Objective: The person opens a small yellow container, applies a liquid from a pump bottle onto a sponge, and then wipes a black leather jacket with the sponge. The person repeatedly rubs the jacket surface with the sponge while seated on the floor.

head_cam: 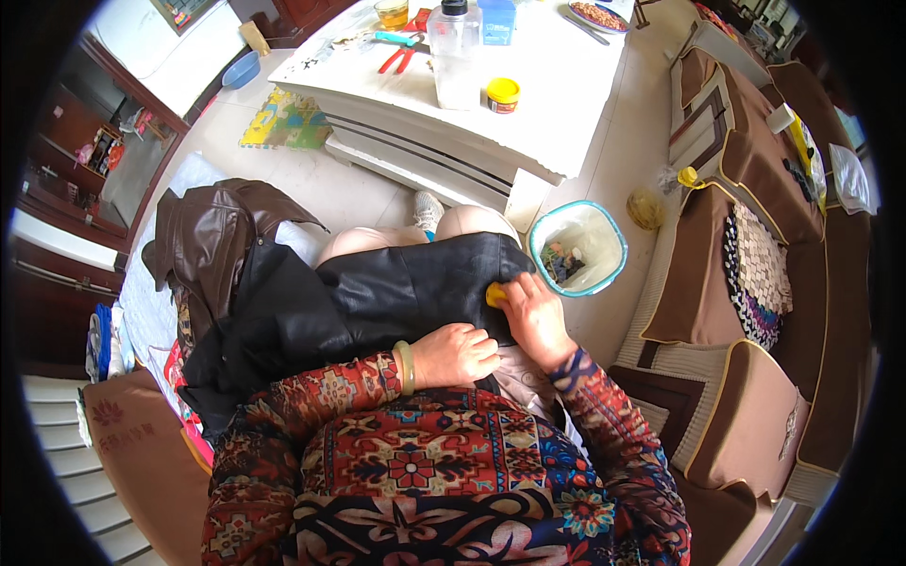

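A black leather garment [396, 283] lies spread across my lap. My right hand [531, 311] pinches a small yellow sponge or pad [495, 294] against the garment's right end. Just left of it, my left hand [453, 356], with a pale bangle at the wrist, rests at the garment's near edge with its fingers curled; whether it grips the leather cannot be told. A brown leather jacket [212, 233] is heaped to the left of the black one. On the table ahead stands a small round tin with a yellow lid [503, 95].
The white table [545, 127] also holds a clear plastic bottle [454, 60], red-handled pliers [402, 56], a glass of amber liquid [392, 13] and a plate of nuts [600, 14]. A lined waste bin [614, 265] stands by my right knee; a brown-covered sofa [686, 283] runs along the right.
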